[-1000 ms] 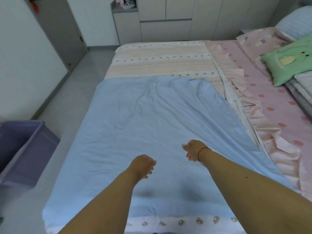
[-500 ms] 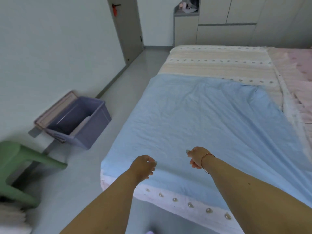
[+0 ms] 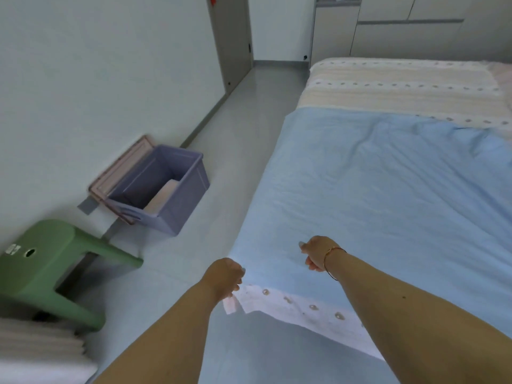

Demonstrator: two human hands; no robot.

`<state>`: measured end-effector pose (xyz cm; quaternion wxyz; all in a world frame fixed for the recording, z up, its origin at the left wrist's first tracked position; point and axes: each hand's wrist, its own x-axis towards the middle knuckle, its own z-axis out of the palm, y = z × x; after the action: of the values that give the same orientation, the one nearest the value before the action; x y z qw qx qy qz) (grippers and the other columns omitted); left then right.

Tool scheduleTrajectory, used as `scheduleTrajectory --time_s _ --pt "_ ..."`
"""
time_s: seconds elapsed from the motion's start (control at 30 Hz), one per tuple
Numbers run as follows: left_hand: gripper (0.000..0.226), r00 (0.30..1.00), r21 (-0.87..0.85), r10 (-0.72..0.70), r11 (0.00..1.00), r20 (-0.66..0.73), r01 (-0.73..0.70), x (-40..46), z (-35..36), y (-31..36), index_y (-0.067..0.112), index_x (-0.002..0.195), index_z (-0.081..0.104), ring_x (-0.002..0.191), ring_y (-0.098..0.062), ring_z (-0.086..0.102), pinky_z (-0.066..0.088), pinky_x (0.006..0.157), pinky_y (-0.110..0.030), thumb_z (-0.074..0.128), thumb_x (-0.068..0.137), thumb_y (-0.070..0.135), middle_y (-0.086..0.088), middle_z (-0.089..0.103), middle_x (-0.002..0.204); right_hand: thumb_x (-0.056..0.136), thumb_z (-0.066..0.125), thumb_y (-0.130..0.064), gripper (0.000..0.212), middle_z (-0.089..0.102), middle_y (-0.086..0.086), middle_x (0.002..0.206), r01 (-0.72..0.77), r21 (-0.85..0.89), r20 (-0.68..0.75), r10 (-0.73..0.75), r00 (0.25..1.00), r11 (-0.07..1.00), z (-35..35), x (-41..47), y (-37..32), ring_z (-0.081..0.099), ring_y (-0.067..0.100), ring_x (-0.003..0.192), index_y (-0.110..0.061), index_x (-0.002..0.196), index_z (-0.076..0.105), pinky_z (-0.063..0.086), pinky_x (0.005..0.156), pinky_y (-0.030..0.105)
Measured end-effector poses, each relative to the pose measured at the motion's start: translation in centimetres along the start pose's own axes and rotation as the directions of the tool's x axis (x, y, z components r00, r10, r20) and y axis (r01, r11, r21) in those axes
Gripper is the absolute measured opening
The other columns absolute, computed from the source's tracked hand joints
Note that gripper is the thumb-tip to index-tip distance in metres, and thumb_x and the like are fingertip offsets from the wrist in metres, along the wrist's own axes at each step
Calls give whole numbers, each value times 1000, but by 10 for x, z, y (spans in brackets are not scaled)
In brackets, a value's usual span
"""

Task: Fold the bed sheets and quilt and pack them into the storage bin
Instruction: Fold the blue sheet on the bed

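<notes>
A light blue sheet (image 3: 374,203) lies spread flat over the bed, on top of a beige striped quilt (image 3: 401,87) that shows at the far end. A white patterned hem (image 3: 291,303) hangs over the near edge. My left hand (image 3: 225,278) hovers at the sheet's near left corner with its fingers loosely curled and no cloth visibly in them. My right hand (image 3: 315,253) hangs over the sheet with its fingers curled the same way, holding nothing. The purple storage bin (image 3: 191,187) stands on the floor by the left wall with a pale folded item (image 3: 163,198) inside.
A pinkish lid (image 3: 119,173) leans on the wall behind the bin. A green stool (image 3: 47,261) stands at the near left, with a white folded stack (image 3: 36,353) below it. Grey floor (image 3: 235,139) runs between wall and bed toward a door (image 3: 230,37).
The view has swung left, bringing the bin, stool and wall into sight. Both hands keep their curled pose; the left hand now sits over the sheet's near left corner.
</notes>
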<state>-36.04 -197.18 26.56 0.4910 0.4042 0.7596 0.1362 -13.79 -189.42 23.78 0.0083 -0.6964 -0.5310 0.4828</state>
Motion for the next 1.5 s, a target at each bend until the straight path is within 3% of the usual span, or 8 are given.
scheduleTrajectory --time_s 0.17,0.4,0.7,0.93,1.03,1.17,1.3,1.5 --pt "17 998 39 -54 998 28 53 36 -42 -40 9 80 57 61 -17 55 46 56 -24 48 94 7 -6 59 74 99 37 -38 48 71 17 94 -66 -45 24 67 997 997 51 15 -26 62 26 75 -7 66 53 53 87 37" --pt "18 989 95 -40 995 140 27 83 -61 -54 0 90 63 70 -26 61 50 66 -34 45 91 4 -14 64 83 100 36 -39 44 68 16 93 -116 -80 49 120 992 990 71 48 -54 63 27 81 -3 86 57 53 87 39" --pt "7 974 11 -79 997 213 79 159 -77 -33 8 89 56 66 -15 52 42 57 -22 49 92 9 -8 59 86 100 37 -36 40 66 10 84 -106 -81 89 113 990 991 84 132 -122 63 23 74 -2 94 58 53 86 37" --pt "9 949 59 -50 998 312 33 217 -57 -32 12 96 61 90 -23 57 47 78 -30 53 91 11 -8 59 96 97 47 -24 25 62 11 84 -157 -106 122 170 978 982 88 189 -142 59 22 66 -5 103 61 52 72 34" --pt "17 936 55 -50 998 347 33 232 -50 -32 14 109 59 94 -21 56 46 82 -28 56 92 12 -7 59 107 97 48 -22 16 60 12 87 -189 -98 118 201 973 977 92 201 -139 59 26 76 -8 90 53 52 84 37" --pt "30 914 94 -38 996 403 0 257 -42 -37 11 122 59 115 -30 58 45 82 -25 58 93 13 -6 56 121 99 41 -30 33 67 17 93 -239 -80 111 247 963 968 100 213 -139 66 30 88 -6 82 55 51 91 37" --pt "25 896 72 4 997 445 -39 277 -28 -38 14 112 66 90 -22 60 47 75 -21 58 90 4 -5 59 108 97 47 -24 17 62 14 91 -273 29 66 271 960 962 104 223 -136 61 25 85 -8 91 53 51 94 42" --pt "21 890 61 78 991 449 -117 295 -20 -42 6 97 73 90 -18 65 51 85 -22 58 83 6 -4 69 99 92 52 -25 10 68 17 105 -302 125 -61 311 949 945 106 228 -127 65 32 97 -15 90 54 52 91 43"
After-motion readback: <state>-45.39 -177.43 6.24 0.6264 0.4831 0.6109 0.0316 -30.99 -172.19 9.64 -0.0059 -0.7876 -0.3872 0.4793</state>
